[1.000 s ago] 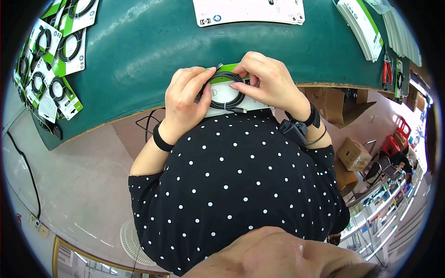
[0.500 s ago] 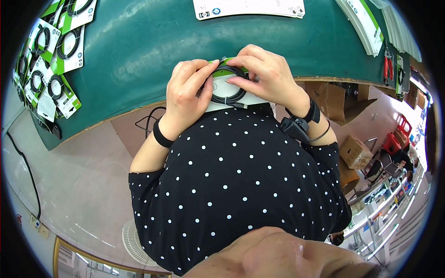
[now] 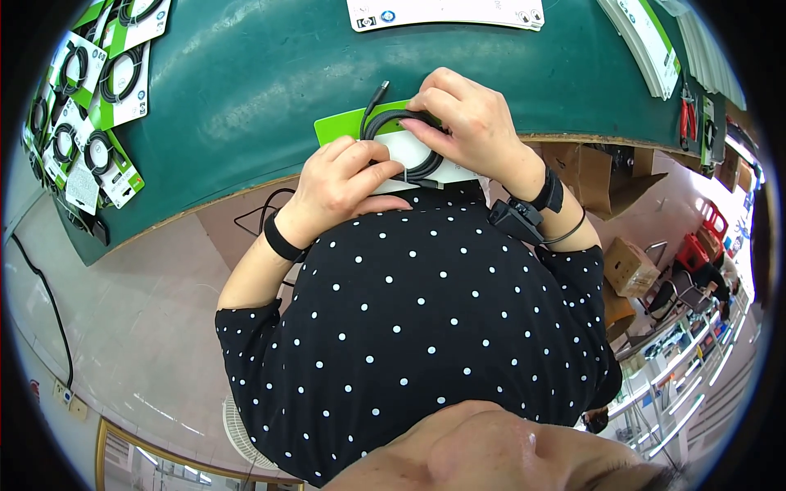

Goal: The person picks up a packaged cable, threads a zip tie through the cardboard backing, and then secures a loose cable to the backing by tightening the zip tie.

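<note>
A coiled black cable (image 3: 419,173) lies against a green and white backing card (image 3: 334,128) at the table's near edge, close to my body. One plug end of the cable sticks up past the card's top edge. A light tie crosses the lower side of the coil. My right hand (image 3: 473,123) is closed on the coil's upper right, thumb and fingers pinching the cable together with the card. My left hand (image 3: 348,182) is closed at the coil's lower left, its fingertips by the tie; they hide part of the cable and card.
Many carded cables (image 3: 100,154) lie in a pile at the left of the green table (image 3: 246,78). White cards (image 3: 446,12) lie at the far middle, with another stack (image 3: 643,45) at the right. Red-handled pliers (image 3: 686,119) rest near the right edge. Cardboard boxes (image 3: 583,176) stand below.
My left hand has moved down from the coil's upper left to its lower side by the tie. The cable's plug end now stands up, and the green card top shows. My right hand has barely shifted.
</note>
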